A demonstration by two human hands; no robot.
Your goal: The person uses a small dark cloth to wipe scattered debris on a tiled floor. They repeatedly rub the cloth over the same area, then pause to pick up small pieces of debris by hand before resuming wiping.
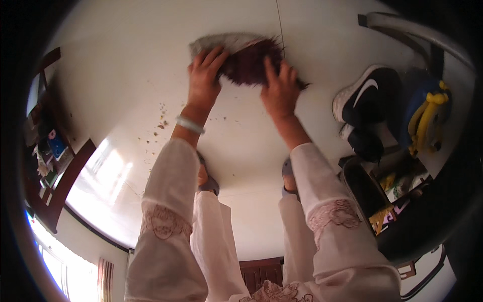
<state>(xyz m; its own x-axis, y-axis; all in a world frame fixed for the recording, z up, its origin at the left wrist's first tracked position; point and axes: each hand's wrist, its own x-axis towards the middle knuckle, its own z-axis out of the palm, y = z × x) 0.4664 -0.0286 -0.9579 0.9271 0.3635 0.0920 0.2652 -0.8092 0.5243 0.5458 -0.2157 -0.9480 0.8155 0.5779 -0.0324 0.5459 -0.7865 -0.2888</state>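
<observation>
A shaggy dark maroon textile piece (249, 70) with a flatter grey section (226, 40) is against the pale, smooth floor (241, 151) in front of me. My left hand (205, 75), with a pale bangle (189, 124) at its wrist, grips the left part where grey meets maroon. On the right part, my right hand (280, 85) holds the shaggy side, its index finger stretched over the pile. Whether the piece is a cloth, a mop pad or something else I cannot tell. Crumbs and small debris (162, 124) lie scattered below and left of my left hand.
A black sneaker (381, 96) with a white Nike mark stands at the right, beside a blue-and-yellow object (430, 113). Beyond them is a curved metal furniture leg (415, 28). A dark wooden shelf (71, 177) holding small items is on the left. My feet wear grey slippers (209, 185).
</observation>
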